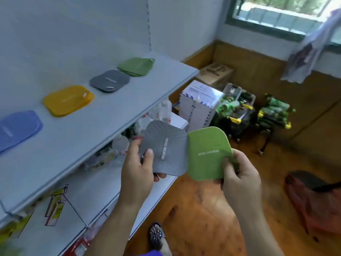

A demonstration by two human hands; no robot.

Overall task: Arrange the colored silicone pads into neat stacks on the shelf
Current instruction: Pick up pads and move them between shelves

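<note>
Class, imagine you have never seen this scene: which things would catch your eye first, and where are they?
In the middle foreground, the left hand pinches a grey pad and the right hand pinches a green pad, both printed REMOVE ODOR. On the white shelf to the left lies a row of stacks: blue, yellow, grey, green.

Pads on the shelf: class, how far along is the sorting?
Done: blue, yellow, grey and green stacks lie in a row on the shelf. In hand: left hand holds a grey pad, right hand a green pad. Left: placing both on matching stacks.
</note>
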